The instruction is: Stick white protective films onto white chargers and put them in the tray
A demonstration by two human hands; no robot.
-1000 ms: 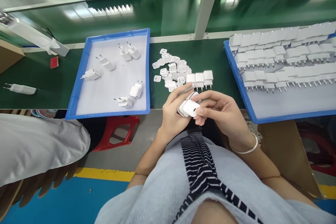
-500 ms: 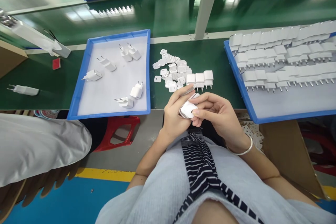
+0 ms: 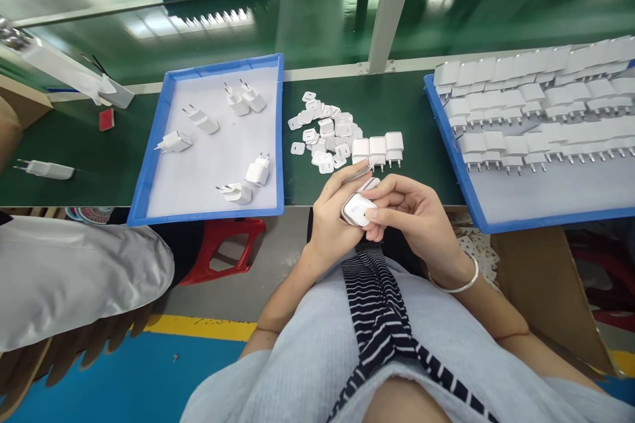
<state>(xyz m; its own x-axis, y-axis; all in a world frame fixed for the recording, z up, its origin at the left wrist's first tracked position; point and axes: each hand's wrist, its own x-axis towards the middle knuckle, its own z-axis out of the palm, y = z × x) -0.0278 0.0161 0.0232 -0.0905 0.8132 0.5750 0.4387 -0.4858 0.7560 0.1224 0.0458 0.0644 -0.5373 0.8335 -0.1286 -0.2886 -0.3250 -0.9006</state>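
Observation:
My left hand (image 3: 333,218) is closed around a white charger (image 3: 358,209), its square end face turned up. The thumb and fingers of my right hand (image 3: 411,211) grip the edge of that charger from the right. Beyond my hands, a loose pile of small white plates (image 3: 326,129) lies on the green table. Three white chargers (image 3: 378,147) stand in a row right of the pile. Several chargers with two pins (image 3: 200,120) lie scattered in the left blue tray (image 3: 283,145). Rows of chargers (image 3: 510,106) fill much of the right blue tray (image 3: 459,178).
A co-worker's grey sleeve (image 3: 89,271) is at the left, near a red stool (image 3: 223,251). One charger (image 3: 45,170) and a small red block (image 3: 106,119) lie at the table's left. A metal post (image 3: 389,13) rises behind; a cardboard box (image 3: 550,297) stands below right.
The charger in my hands has tilted a little and shifted slightly right. Part of a co-worker's arm has appeared at the far left edge.

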